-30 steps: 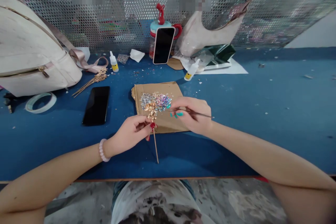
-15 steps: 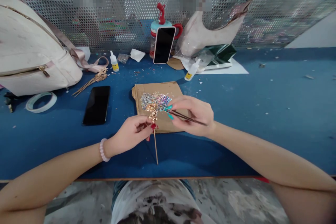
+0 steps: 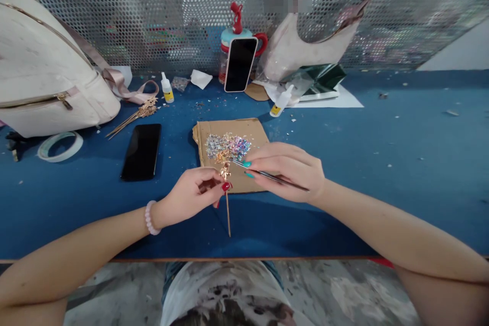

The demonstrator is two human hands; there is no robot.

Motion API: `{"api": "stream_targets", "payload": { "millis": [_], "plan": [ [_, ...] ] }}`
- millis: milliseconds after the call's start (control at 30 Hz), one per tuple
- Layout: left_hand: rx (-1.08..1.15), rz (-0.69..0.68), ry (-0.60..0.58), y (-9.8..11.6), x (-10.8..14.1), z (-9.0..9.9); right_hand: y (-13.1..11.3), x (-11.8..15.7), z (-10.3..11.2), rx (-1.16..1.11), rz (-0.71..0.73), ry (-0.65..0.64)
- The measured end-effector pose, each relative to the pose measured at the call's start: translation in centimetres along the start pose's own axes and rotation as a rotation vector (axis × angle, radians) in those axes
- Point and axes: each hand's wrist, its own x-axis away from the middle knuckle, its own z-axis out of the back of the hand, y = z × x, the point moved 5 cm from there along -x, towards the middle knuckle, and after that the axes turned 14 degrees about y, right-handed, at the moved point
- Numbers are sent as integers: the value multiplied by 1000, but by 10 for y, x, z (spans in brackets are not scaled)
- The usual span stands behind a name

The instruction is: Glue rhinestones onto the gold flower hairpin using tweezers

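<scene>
My left hand (image 3: 196, 194) pinches a gold hairpin (image 3: 228, 214) just below its ornate head, with the thin stick pointing down toward the table's front edge. Dark metal tweezers (image 3: 280, 179) are held in my right hand (image 3: 292, 170), their tips at the hairpin's gold head. Whether the tips grip anything is too small to tell. Beneath both hands lies a brown cardboard piece (image 3: 248, 181). A pile of small sparkly gems (image 3: 229, 143) in silver, pink and blue is spread on it, just behind the hairpin's head.
A black phone (image 3: 141, 152), a tape roll (image 3: 60, 146) and more gold hairpins (image 3: 133, 116) lie left. Behind stand glue bottles (image 3: 167, 87) (image 3: 281, 101), a propped phone (image 3: 240, 64) against a cup (image 3: 231, 35), a white bag (image 3: 305, 51) and a backpack (image 3: 49, 71).
My right hand has shifted slightly right and down, and the tweezers look more closed than before. My left hand still holds the hairpin in nearly the same place.
</scene>
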Motion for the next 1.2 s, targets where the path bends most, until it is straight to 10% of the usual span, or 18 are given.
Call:
{"api": "stream_targets", "payload": {
  "millis": [1200],
  "plan": [
    [44, -22, 6, -1, 1, -1, 2, 1, 4, 24, 11, 80]
  ]
}}
